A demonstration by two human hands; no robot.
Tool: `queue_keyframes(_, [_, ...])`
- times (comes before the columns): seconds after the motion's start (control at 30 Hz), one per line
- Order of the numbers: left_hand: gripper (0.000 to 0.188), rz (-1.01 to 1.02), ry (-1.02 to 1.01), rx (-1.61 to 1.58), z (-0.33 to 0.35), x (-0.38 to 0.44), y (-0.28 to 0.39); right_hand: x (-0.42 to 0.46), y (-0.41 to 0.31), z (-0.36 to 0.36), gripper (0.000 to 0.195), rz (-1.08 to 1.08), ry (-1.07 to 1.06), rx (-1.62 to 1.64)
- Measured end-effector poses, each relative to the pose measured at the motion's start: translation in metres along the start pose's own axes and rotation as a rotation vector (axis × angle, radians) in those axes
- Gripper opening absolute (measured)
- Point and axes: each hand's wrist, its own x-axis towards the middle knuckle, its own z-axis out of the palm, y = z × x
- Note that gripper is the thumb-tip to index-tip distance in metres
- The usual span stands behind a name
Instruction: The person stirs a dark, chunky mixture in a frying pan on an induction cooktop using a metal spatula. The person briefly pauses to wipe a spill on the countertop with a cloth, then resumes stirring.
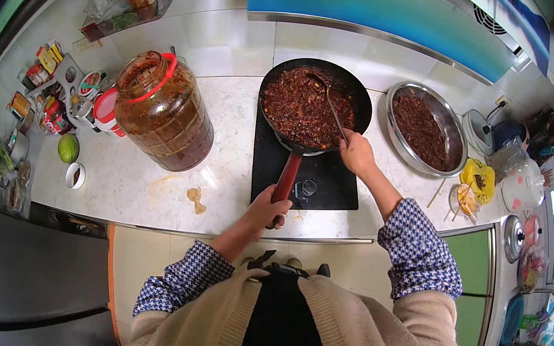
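My left hand (267,208) grips the reddish-brown handle of a black frying pan (364,112), which sits on a black cooktop (277,173). Dark red, chunky chili sauce (300,104) fills much of the pan. In my right hand (357,154) is the handle of a metal ladle (335,112), its bowl resting in the sauce near the pan's back. To the pan's right stands a steel basin (395,136) with a dark brown, crumbly mass (418,129) in it. On the left a large glass jar (173,114) with a red ring at its neck holds dark red-brown contents.
A green melon or squash (68,148) and a small white bowl (81,177) are at the left, near seasoning jars. Right of the basin lie a yellow plastic bag (487,185) and a small container with sticks. A range hood (377,5) overhangs the back.
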Motion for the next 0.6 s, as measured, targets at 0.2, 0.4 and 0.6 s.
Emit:
queue_keyframes(0.2, [0.031, -0.003, 0.035, 0.017, 0.003, -0.002, 0.003, -0.056, -0.008, -0.037, 0.035, 0.002, -0.079, -0.172])
queue_keyframes(0.4, [0.031, -0.008, 0.055, -0.001, 0.003, -0.001, 0.001, -0.02, 0.014, -0.036, 0.033, 0.093, 0.106, -0.165])
queue_keyframes(0.6, [0.042, -0.03, 0.041, 0.015, 0.001, -0.001, 0.003, 0.051, -0.013, -0.013, 0.026, 0.371, 0.024, -0.159])
